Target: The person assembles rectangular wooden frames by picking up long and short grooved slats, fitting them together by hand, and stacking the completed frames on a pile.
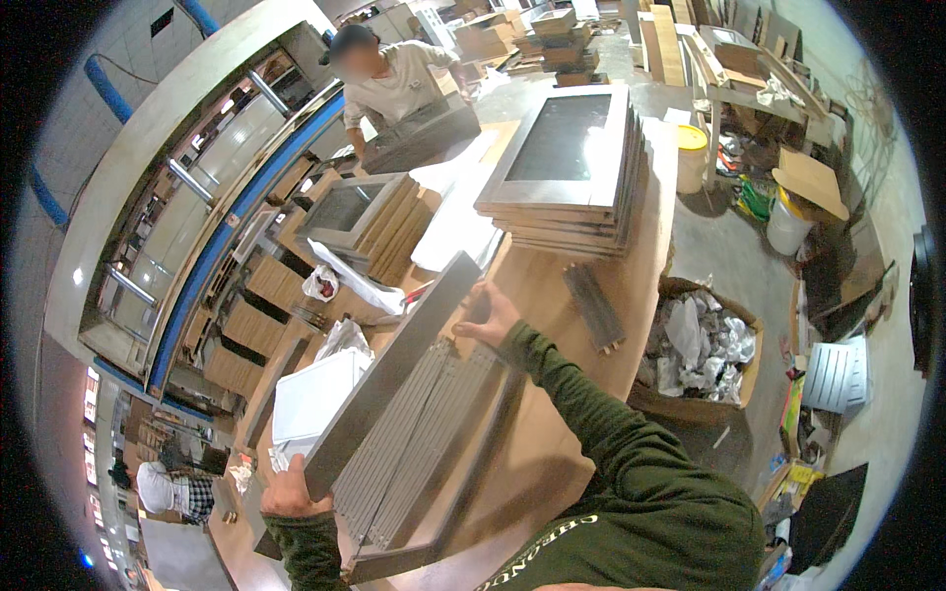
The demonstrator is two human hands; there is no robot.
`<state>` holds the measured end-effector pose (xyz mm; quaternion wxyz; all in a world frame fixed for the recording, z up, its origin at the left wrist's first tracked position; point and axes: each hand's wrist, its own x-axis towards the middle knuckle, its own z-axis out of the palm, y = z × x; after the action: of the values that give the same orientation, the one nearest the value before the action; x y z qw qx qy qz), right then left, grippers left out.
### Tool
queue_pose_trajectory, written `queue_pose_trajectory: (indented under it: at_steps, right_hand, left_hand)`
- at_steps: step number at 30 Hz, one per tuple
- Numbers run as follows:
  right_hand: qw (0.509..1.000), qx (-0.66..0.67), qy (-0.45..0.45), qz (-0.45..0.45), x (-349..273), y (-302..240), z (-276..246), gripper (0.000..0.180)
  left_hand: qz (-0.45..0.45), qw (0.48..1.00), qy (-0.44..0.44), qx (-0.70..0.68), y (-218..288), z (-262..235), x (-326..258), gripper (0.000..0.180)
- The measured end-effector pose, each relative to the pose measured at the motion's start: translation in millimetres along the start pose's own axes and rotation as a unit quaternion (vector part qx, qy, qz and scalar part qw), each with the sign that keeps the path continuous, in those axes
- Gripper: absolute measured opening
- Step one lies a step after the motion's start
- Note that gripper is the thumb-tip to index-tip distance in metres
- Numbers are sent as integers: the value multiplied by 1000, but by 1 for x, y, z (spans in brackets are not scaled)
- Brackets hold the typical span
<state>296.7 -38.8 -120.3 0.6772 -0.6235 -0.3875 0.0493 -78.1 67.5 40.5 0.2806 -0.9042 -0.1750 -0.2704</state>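
Note:
A long grey board (394, 369), like a flat wooden frame rail, slants across the workbench in front of me. My left hand (296, 492) is closed around its near end, thumb on the right side. At the far end my right hand (490, 317) grips the board, thumb and fingers curled at its edge. Just right of the board, a row of narrow grey slats (404, 448) lies close together on the bench. Another grey rail (480, 453) runs along their right side. The undersides of the board and some fingertips are hidden.
Stacked grey-framed panels (567, 192) stand on the workbench (552, 414), near a short bundle of dark strips (594, 307). A white sheet (317, 399) lies left. Another person (399, 89) handles a panel across the bench. A cardboard box of crumpled plastic (695, 345) sits right.

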Motion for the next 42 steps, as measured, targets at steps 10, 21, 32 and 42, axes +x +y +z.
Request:
queue_pose_trajectory:
  at_steps: [10, 21, 32, 42]
  right_hand:
    - [996, 84, -20, 22, -1, -12, 1, 70]
    - [994, 76, -77, 26, 4, 5, -4, 78]
    - [928, 146, 8, -342, 106, -236, -71, 30]
    - [785, -418, -365, -276, 90, -89, 38, 16]
  left_hand:
    - [2, 997, -72, -28, -71, 41, -96, 71]
    - [0, 990, -137, 30, 38, -38, -27, 63]
    - [11, 991, -126, 48, 38, -34, -37, 51]
    - [4, 993, -115, 22, 43, -23, -39, 48]
